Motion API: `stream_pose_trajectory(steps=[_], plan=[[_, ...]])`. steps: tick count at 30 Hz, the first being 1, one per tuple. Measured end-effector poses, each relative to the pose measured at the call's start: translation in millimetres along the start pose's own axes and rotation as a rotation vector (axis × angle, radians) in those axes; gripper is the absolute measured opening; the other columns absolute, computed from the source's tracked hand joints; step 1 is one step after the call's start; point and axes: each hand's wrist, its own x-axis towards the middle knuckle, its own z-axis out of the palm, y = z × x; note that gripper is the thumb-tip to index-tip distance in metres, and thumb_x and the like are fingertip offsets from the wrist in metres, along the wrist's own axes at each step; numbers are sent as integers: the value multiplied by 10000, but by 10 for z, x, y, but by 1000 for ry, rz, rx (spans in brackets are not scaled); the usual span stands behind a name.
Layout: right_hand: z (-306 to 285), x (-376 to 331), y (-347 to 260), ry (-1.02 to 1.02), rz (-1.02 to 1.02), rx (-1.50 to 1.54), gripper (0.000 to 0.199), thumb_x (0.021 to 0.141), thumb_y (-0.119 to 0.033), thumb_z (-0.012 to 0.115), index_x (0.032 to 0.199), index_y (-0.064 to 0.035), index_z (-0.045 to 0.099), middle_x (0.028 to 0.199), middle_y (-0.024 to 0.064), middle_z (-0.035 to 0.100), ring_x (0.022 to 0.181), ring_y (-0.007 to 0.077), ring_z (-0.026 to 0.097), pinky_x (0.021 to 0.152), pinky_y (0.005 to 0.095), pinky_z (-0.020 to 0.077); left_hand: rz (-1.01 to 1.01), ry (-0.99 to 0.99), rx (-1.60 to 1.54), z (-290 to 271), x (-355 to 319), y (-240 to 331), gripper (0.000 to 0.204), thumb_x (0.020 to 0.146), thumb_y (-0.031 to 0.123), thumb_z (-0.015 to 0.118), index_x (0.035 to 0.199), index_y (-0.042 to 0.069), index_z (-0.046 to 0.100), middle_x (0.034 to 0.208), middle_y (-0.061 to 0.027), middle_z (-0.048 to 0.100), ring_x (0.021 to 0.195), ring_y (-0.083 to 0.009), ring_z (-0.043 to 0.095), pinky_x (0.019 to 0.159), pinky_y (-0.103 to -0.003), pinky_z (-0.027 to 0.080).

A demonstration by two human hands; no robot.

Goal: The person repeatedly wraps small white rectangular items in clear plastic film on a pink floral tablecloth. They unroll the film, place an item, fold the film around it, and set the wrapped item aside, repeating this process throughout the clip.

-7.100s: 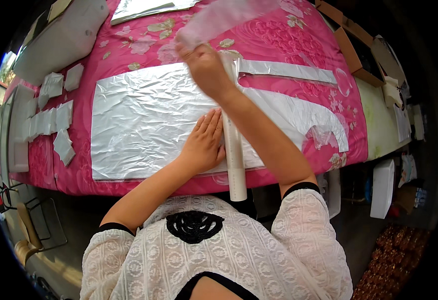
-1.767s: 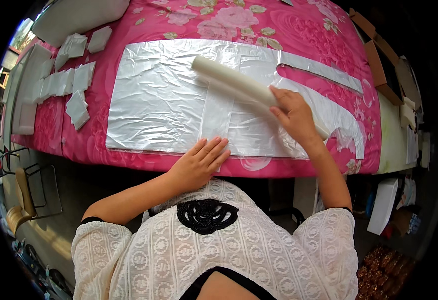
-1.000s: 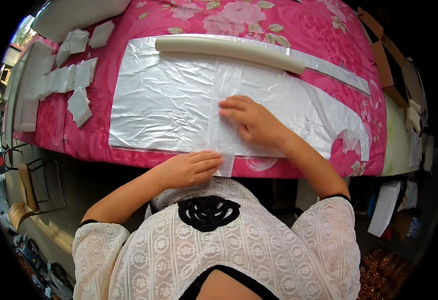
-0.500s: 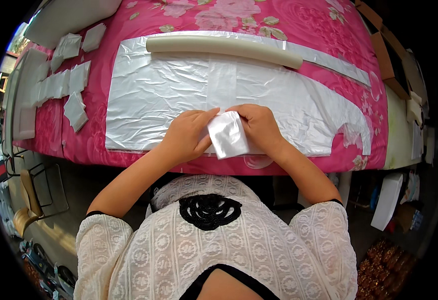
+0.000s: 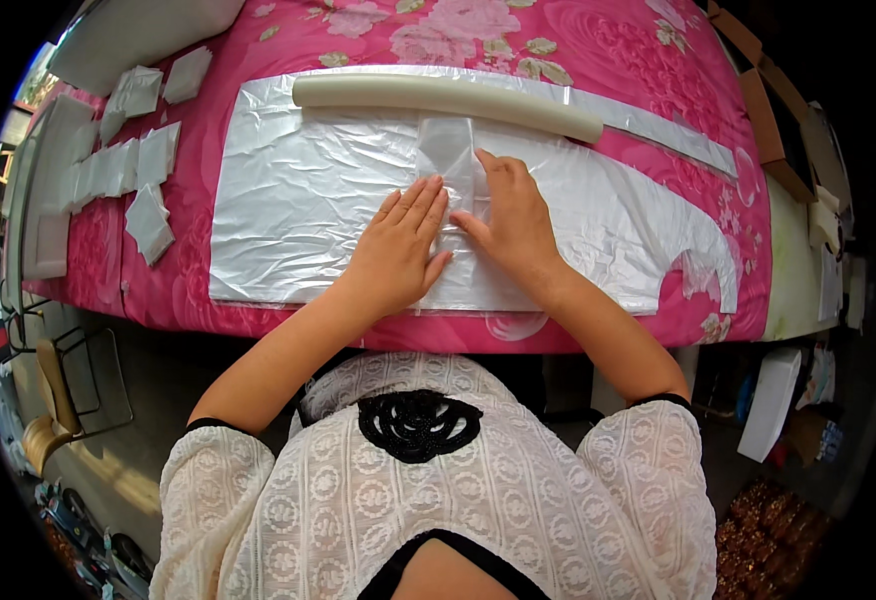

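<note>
My left hand [image 5: 399, 243] lies flat, fingers together, on a narrow folded strip of clear plastic [image 5: 448, 150]. My right hand [image 5: 514, 222] presses flat on the same strip from its right side. The strip rests on a large crinkled sheet of clear plastic [image 5: 298, 200] spread over a pink flowered table cover [image 5: 258, 40]. A long cream-white roll [image 5: 448, 95] lies across the far edge of the sheet, just beyond the strip's far end.
Several small folded plastic pieces [image 5: 143, 165] lie in rows at the left of the table. A long thin plastic strip [image 5: 673, 140] runs off to the right of the roll. Cardboard boxes [image 5: 773, 110] stand at the far right. A chair [image 5: 53, 400] stands at lower left.
The roll went from my right hand to the far edge of the sheet. Both hands folded the narrow strip up near the table edge, then moved forward and now flatten it.
</note>
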Motion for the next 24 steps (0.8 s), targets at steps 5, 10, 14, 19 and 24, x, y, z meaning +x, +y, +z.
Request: stream_pose_trajectory(steps=[5, 10, 14, 19, 24], plan=[[52, 65, 324, -112, -511, -28, 401, 740, -27, 613, 1137, -5, 565, 1161, 157, 566, 1095, 298, 522, 939, 374, 430, 37, 73, 12, -46, 164, -68, 521, 755, 112, 595, 1230, -57, 461, 1300, -181, 464, 1208, -300, 440, 1001, -381, 363], [29, 175, 363, -117, -479, 120, 401, 678, 74, 573, 1066, -21, 603, 1102, 129, 600, 1019, 294, 559, 870, 364, 468, 130, 135, -9, -8, 213, -237, 453, 688, 34, 606, 1135, -4, 551, 1142, -133, 590, 1052, -287, 562, 913, -384, 444], [15, -22, 317, -151, -513, 194, 364, 610, 124, 576, 923, -48, 643, 934, 73, 638, 860, 261, 594, 742, 340, 502, 247, 197, -196, -97, -10, -158, 492, 648, 18, 631, 1135, 40, 566, 1087, -117, 623, 986, -287, 597, 870, -400, 467], [34, -256, 232, -155, -472, 233, 296, 671, 67, 616, 935, -59, 662, 900, 57, 641, 823, 230, 597, 701, 315, 493, 106, 155, -275, -156, -221, -98, 458, 698, 49, 651, 1148, 41, 565, 1037, -108, 645, 944, -274, 609, 819, -369, 462], [-54, -102, 70, -317, 259, 456, 233, 853, -229, 598, 788, -26, 690, 639, 89, 640, 549, 187, 592, 562, 289, 447, -274, 51, -473, -214, -60, -58, 415, 787, 124, 627, 1181, 30, 537, 797, -112, 677, 744, -285, 649, 662, -351, 501]])
